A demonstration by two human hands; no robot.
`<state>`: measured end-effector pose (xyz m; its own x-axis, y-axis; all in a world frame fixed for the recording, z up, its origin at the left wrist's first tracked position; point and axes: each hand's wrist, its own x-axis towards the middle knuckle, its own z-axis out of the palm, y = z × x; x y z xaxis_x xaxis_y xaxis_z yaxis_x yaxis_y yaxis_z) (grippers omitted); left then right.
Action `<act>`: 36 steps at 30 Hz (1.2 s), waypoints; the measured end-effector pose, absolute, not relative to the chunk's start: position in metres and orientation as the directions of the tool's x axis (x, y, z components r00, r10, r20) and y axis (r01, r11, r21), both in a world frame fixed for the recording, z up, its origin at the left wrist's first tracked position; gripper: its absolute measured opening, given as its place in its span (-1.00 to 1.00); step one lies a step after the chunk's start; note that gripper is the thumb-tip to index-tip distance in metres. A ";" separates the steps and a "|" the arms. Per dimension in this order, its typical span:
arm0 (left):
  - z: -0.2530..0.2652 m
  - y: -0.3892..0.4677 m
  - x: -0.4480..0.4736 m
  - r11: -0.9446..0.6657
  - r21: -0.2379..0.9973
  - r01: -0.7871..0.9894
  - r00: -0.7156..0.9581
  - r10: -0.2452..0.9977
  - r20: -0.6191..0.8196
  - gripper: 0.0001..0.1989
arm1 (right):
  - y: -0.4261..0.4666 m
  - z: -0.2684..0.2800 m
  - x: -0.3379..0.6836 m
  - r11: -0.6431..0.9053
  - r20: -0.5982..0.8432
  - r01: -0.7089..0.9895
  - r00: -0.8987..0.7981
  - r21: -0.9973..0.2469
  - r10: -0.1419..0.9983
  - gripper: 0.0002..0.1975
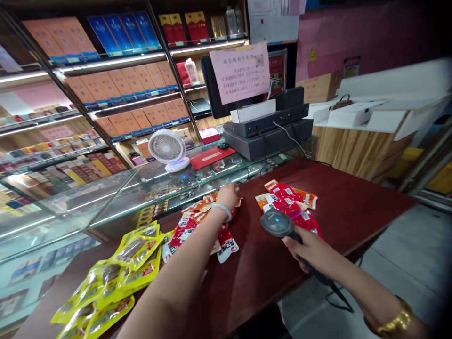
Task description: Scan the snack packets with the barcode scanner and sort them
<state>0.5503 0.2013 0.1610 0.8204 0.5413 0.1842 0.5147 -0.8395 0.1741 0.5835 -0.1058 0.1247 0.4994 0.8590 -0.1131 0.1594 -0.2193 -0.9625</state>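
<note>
My right hand (310, 249) is wrapped round the handle of a dark barcode scanner (277, 223). The scanner's head is over the near side of a small pile of red and orange snack packets (287, 197). My left hand (229, 196), with a pale bangle at the wrist, reaches over a second heap of red, white and orange packets (183, 230). Its fingers are mostly hidden behind the hand, so I cannot make out whether they grip a packet. Yellow clear-windowed packets (116, 278) lie heaped to the left of my left forearm.
The packets lie on a dark red counter (353, 193). Beyond it are a glass display case (116, 202), a white fan (167, 148), and a till with a monitor bearing a pink notice (242, 73). The scanner's cable (341, 296) hangs past the counter's near edge. Stocked shelves (123, 84) stand behind.
</note>
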 end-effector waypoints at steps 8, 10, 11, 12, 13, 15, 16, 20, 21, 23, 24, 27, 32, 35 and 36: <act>0.150 0.279 0.524 -0.787 -0.014 0.617 0.786 0.617 -0.039 -0.73 | -0.089 0.134 0.584 -0.222 -0.136 0.128 0.475 -0.967 0.869 -0.53; 0.149 0.280 0.521 -0.796 -0.031 0.604 0.794 0.605 -0.066 -0.73 | -0.088 0.132 0.583 -0.227 -0.135 0.140 0.478 -0.964 0.868 -0.54; 0.150 0.279 0.519 -0.802 -0.033 0.597 0.798 0.598 -0.076 -0.72 | -0.088 0.131 0.582 -0.226 -0.132 0.145 0.478 -0.963 0.868 -0.54; 0.152 0.279 0.516 -0.808 -0.030 0.589 0.804 0.589 -0.082 -0.71 | -0.089 0.130 0.582 -0.221 -0.127 0.147 0.476 -0.964 0.870 -0.55; 0.154 0.278 0.511 -0.815 -0.021 0.580 0.811 0.579 -0.087 -0.69 | -0.090 0.129 0.581 -0.214 -0.122 0.147 0.473 -0.966 0.873 -0.55; 0.157 0.276 0.500 -0.829 0.010 0.559 0.827 0.556 -0.086 -0.62 | -0.093 0.129 0.578 -0.203 -0.115 0.145 0.463 -0.968 0.879 -0.55; 0.158 0.274 0.493 -0.837 0.030 0.547 0.835 0.543 -0.083 -0.58 | -0.095 0.129 0.576 -0.202 -0.114 0.145 0.461 -0.969 0.880 -0.56; 0.156 0.263 0.464 -0.872 0.145 0.467 0.884 0.460 -0.081 -0.50 | -0.103 0.130 0.569 -0.214 -0.122 0.149 0.466 -0.965 0.876 -0.55; 0.155 0.259 0.458 -0.873 0.188 0.449 0.893 0.442 -0.082 -0.50 | -0.104 0.131 0.568 -0.219 -0.125 0.151 0.467 -0.964 0.875 -0.54; 0.156 0.251 0.448 -0.863 0.255 0.435 0.899 0.430 -0.081 -0.49 | -0.108 0.130 0.564 -0.226 -0.134 0.149 0.466 -0.963 0.875 -0.53; 0.157 0.248 0.444 -0.854 0.266 0.448 0.893 0.443 -0.082 -0.49 | -0.109 0.130 0.563 -0.227 -0.137 0.145 0.465 -0.963 0.875 -0.52; 0.166 0.236 0.434 -0.846 0.231 0.481 0.874 0.482 -0.057 -0.54 | -0.115 0.131 0.557 -0.213 -0.135 0.120 0.465 -0.970 0.875 -0.50; 0.180 0.213 0.419 -0.950 0.064 0.305 0.924 0.311 0.224 -0.46 | -0.123 0.140 0.550 -0.164 -0.103 0.095 0.461 -0.982 0.881 -0.44; 0.179 0.198 0.417 -0.987 -0.086 0.136 0.926 0.096 0.366 -0.47 | -0.124 0.148 0.550 -0.127 -0.078 0.075 0.463 -0.989 0.883 -0.42; 0.178 0.193 0.418 -0.990 -0.119 0.068 0.914 0.014 0.406 -0.48 | -0.124 0.151 0.550 -0.116 -0.073 0.063 0.465 -0.991 0.882 -0.42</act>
